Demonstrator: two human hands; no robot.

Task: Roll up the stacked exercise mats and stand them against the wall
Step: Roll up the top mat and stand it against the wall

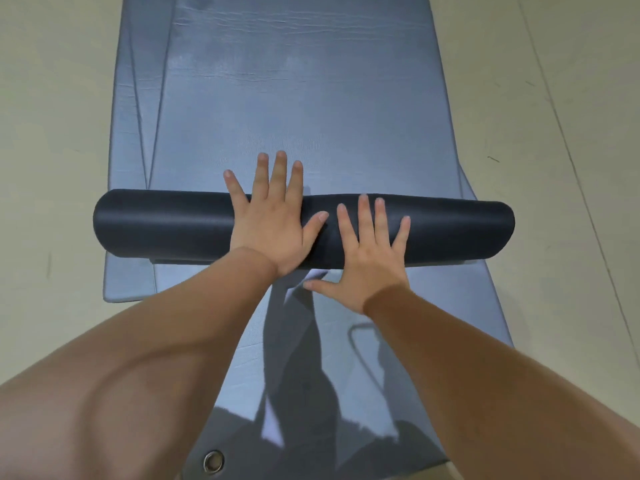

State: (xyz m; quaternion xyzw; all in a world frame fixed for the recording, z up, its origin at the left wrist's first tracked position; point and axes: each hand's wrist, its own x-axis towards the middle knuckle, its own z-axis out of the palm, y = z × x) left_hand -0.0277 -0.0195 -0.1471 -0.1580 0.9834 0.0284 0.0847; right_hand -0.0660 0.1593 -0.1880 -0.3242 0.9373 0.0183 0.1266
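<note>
Both hands flat: left hand [273, 223] and right hand [372, 251] press the roll [166, 223]. The mat [311, 98] looks soft, springy, likely light. Best pressed near the roll's middle.

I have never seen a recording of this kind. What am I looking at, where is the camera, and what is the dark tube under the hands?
There is no machine here. A person wears a camera on the head, so this one picture looks forward and down at that person's own bare arms. The dark tube is the rolled part of an exercise mat. It lies across a stack of flat grey-blue mats on a pale floor. The left hand and the right hand both press flat on the roll with straight, spread fingers. Neither hand grips anything. A small metal eyelet shows at the near edge.
</note>
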